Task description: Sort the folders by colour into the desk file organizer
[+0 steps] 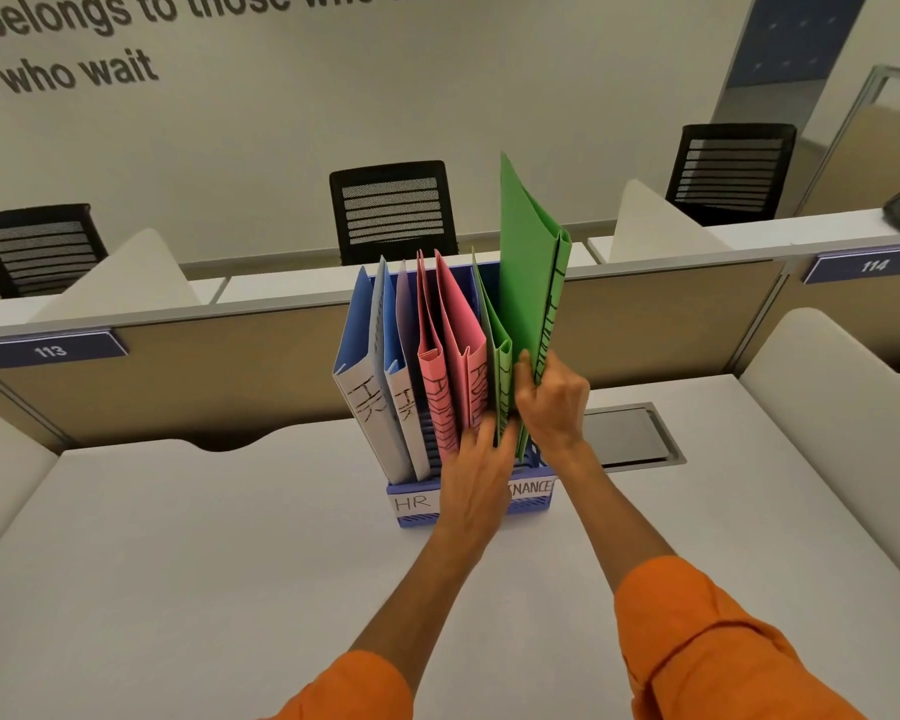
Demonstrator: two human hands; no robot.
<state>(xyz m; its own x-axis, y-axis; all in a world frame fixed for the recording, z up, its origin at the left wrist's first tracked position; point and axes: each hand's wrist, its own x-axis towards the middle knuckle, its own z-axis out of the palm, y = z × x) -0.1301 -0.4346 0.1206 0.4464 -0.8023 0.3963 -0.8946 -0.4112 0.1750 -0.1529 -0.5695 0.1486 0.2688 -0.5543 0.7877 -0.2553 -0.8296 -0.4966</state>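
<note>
A blue desk file organizer (417,506) stands on the white desk, with front labels reading HR and FINANCE. Two blue folders (365,376) marked HR stand in its left slot. Two pink folders (450,345) fill the middle slot. One green folder (500,366) stands in the right slot. My right hand (554,402) grips the lower spine of a second, taller green folder (528,267), upright and partly down in the right slot. My left hand (476,475) rests with straight fingers against the fronts of the pink and green folders.
A grey cable hatch (630,433) is set into the desk right of the organizer. A beige partition (230,376) with number plates 113 and 114 runs behind. Three black mesh chairs (393,210) stand beyond it. White side dividers flank the desk.
</note>
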